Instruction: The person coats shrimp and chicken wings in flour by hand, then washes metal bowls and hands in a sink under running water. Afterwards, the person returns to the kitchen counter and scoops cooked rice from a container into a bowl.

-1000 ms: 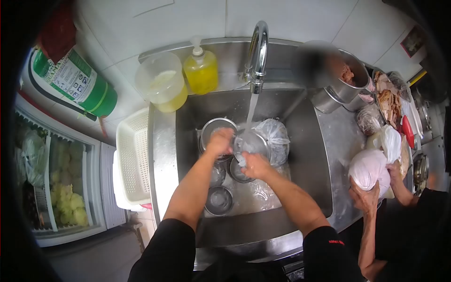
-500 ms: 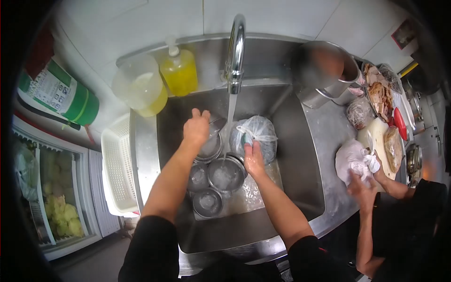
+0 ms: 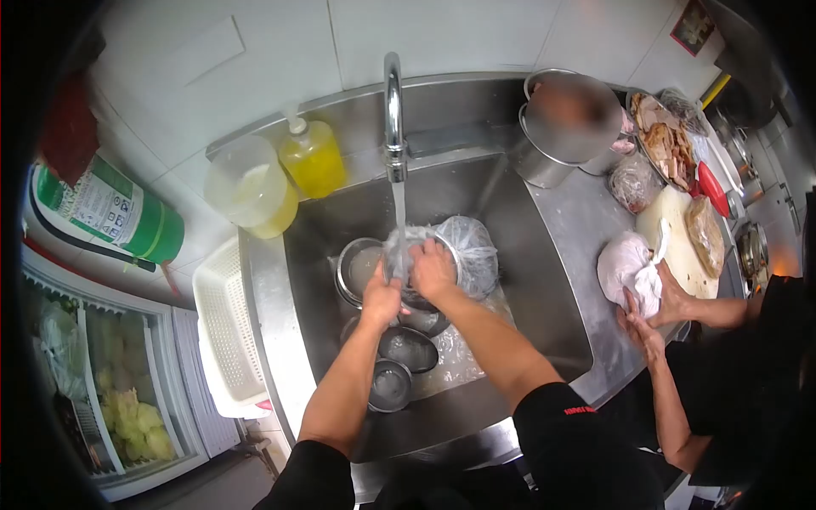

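Under the running tap (image 3: 394,119), a round metal bowl (image 3: 455,265) is tilted in the sink. My left hand (image 3: 382,297) grips its near left rim, fingers closed. My right hand (image 3: 432,270) reaches into the bowl with its fingers bent against the inside; whatever lies under them is hidden. Another metal bowl (image 3: 358,262) sits just left of the stream. Nearer me lie small dark metal bowls, one tilted (image 3: 408,348) and one upright (image 3: 391,384). A knotted clear plastic bag (image 3: 476,251) rests right of my right hand.
The steel sink (image 3: 540,297) surrounds my hands. A soap pump bottle (image 3: 314,161) and a translucent jug (image 3: 255,187) stand at back left, above a white basket (image 3: 228,323). At right, a co-worker's hands (image 3: 654,319) hold a white bag (image 3: 627,270) beside a steel pot (image 3: 544,166).
My hands have come together at a bowl under the water. My right hand has left the plastic bag's side, where it held something green. The small bowls have shifted and one has tipped.
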The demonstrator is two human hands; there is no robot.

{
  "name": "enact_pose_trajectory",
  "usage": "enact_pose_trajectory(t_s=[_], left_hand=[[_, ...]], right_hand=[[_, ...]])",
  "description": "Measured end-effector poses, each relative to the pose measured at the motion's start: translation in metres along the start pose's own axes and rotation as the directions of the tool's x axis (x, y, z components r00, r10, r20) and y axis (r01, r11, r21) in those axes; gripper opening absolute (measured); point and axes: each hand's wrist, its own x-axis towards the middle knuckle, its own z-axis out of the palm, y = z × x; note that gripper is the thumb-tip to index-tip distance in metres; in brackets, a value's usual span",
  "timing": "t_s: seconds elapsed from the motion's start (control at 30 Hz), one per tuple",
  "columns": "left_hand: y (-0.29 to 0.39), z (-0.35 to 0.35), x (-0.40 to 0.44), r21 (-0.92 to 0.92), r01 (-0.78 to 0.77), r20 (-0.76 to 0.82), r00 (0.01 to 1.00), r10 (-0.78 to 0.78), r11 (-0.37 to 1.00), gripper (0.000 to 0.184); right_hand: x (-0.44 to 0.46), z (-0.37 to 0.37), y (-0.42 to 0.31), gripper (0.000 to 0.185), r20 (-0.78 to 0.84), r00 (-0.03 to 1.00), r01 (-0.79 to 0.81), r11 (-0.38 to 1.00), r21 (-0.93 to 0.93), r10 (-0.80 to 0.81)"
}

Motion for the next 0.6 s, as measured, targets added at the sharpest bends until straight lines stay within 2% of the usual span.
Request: enact_pose_trajectory(t_s=[0.03,0.07,0.1,0.13,0.17,0.2,0.23,0.27,0.3,0.33,0.37,0.4,0.43,0.47,0.53,0.57,0.6], left_hand=[[-0.002,-0.004,0.008,0.014,0.026,0.023,0.999,-0.026,1.000,0.057],[-0.004,-0.015,0.023,0.027,0.045,0.043,0.998,-0.046,0.999,0.060],[-0.005,-0.021,0.032,0.040,0.062,0.059,0.996,-0.064,0.997,0.063],[-0.005,-0.020,0.028,0.061,0.045,0.054,0.997,-0.048,0.997,0.061],[-0.005,-0.017,0.020,0.084,0.028,0.045,0.998,-0.032,0.996,0.059],[-0.002,-0.016,0.013,0.113,0.006,0.043,0.999,-0.011,0.994,0.057],[-0.002,-0.014,0.009,0.138,-0.019,0.046,0.999,0.012,0.990,0.056],[-0.059,-0.011,0.043,0.342,-0.354,0.030,0.930,0.366,0.871,0.052],[-0.042,-0.008,0.038,0.284,-0.242,0.062,0.970,0.234,0.928,0.052],[-0.002,-0.008,0.029,0.228,-0.116,0.089,0.991,0.098,0.967,0.051],[0.022,-0.013,0.029,0.172,0.012,0.114,0.993,-0.032,0.985,0.051],[0.021,-0.025,0.037,0.219,-0.010,0.140,0.990,-0.021,0.976,0.052],[-0.018,-0.022,0.045,0.299,-0.076,0.042,0.997,0.066,0.951,0.052],[-0.080,-0.007,0.059,0.389,-0.126,-0.047,0.987,0.156,0.912,0.052],[-0.056,0.009,0.046,0.308,-0.030,-0.020,0.999,0.038,0.951,0.052],[0.008,0.010,0.020,0.133,0.149,0.130,0.977,-0.167,0.980,0.051],[0.028,0.006,0.031,0.326,0.143,0.185,0.960,-0.211,0.935,0.051]], right_hand=[[-0.002,0.011,-0.007,0.037,-0.075,0.990,-0.102,0.979,0.177,0.117],[-0.003,0.016,-0.011,0.036,0.130,0.991,-0.096,0.881,0.464,0.039],[-0.004,0.010,-0.009,0.035,0.202,0.978,0.010,0.974,0.227,-0.057],[-0.010,0.001,-0.004,0.033,0.300,0.946,0.136,0.991,-0.008,-0.127],[-0.014,-0.007,0.000,0.032,0.408,0.897,0.281,0.933,-0.224,-0.172],[-0.006,-0.010,0.010,0.029,0.328,0.939,0.216,0.924,-0.314,-0.108],[-0.002,-0.012,0.005,0.029,0.202,0.978,0.093,0.973,-0.212,-0.050],[0.002,-0.017,-0.005,0.029,0.084,0.996,-0.014,0.995,-0.101,0.023],[0.001,-0.015,-0.012,0.029,-0.017,0.994,-0.108,0.994,0.022,0.108],[0.000,0.008,-0.008,0.027,-0.026,0.988,-0.136,0.946,0.294,0.150],[-0.006,0.006,-0.003,0.029,0.063,0.998,-0.033,0.986,0.166,0.023],[-0.012,-0.006,0.010,0.030,0.163,0.982,0.094,0.994,0.048,-0.101],[-0.016,-0.016,0.016,0.031,0.276,0.938,0.234,0.971,-0.057,-0.210],[-0.019,-0.022,0.009,0.036,0.226,0.965,0.164,0.978,-0.125,-0.133],[-0.009,-0.037,-0.009,0.045,0.077,0.997,0.010,0.966,-0.259,0.011],[-0.007,-0.014,0.002,0.046,0.056,0.997,0.056,0.998,-0.019,-0.055],[-0.007,0.030,0.027,0.047,0.029,0.994,0.097,0.971,0.220,-0.106]])
